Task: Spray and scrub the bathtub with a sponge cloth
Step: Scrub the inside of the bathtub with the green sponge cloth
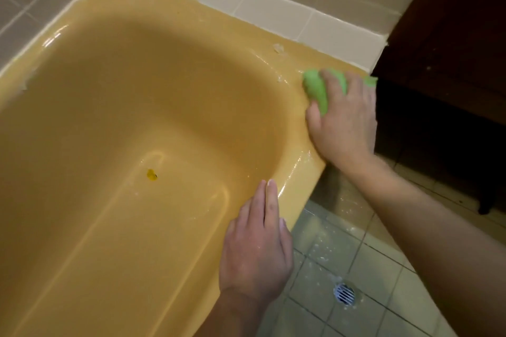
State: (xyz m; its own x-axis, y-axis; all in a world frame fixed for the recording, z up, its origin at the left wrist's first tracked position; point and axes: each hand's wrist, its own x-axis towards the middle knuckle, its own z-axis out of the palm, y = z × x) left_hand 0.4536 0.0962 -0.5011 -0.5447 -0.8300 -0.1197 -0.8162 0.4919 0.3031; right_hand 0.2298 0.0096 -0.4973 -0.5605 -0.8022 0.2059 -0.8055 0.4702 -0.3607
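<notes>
Green, the sponge cloth [315, 90] is bunched into a lump. It lies on the far right corner of the rim of the glossy orange-yellow bathtub [191, 22], where the rim shines wet. The right hand [345, 117] lies over it, fingers curled around it. The left hand [257, 249] rests flat on the near rim, fingers straight, well apart from the cloth

Your sponge cloth [315, 93] at two o'clock is lime green, the glossy enamel bathtub [164, 22] mustard-orange, the five-o'clock floor tiles [375, 268] pale, dark-grouted.
</notes>
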